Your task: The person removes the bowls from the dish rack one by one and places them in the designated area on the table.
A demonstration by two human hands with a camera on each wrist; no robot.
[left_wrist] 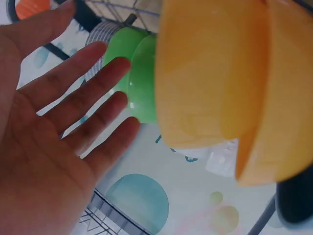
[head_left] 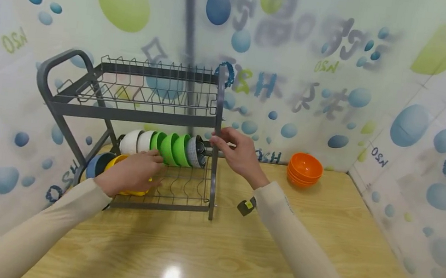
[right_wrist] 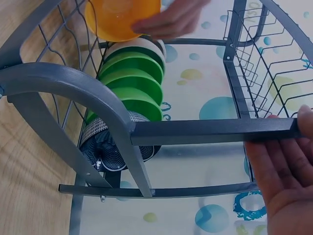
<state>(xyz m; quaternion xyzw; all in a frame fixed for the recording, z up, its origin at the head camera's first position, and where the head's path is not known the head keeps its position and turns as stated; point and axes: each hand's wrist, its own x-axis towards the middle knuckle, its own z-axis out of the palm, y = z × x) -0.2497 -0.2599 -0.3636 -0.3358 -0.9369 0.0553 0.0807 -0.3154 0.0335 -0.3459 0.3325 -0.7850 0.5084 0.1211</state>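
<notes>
My right hand (head_left: 242, 155) holds the right upright of a two-tier grey dish rack (head_left: 134, 116); in the right wrist view its fingers lie behind the frame bar and the thumb in front. Over the lower tier, my left hand (head_left: 133, 172) has its fingers spread, beside yellow bowls (left_wrist: 210, 73), and nothing is in its palm. Along the back of that tier stand white bowls (head_left: 130, 141), green bowls (head_left: 181, 150) and a patterned bowl (right_wrist: 93, 129), all on edge. At the tier's left end is a blue bowl (head_left: 96, 165), partly hidden behind the yellow ones.
A stack of orange bowls (head_left: 302, 169) sits at the back right of the wooden table (head_left: 208, 258). A small black object with a yellow mark (head_left: 246, 206) lies right of the rack. The upper tier (head_left: 158, 89) holds no dishes. Patterned walls enclose the table.
</notes>
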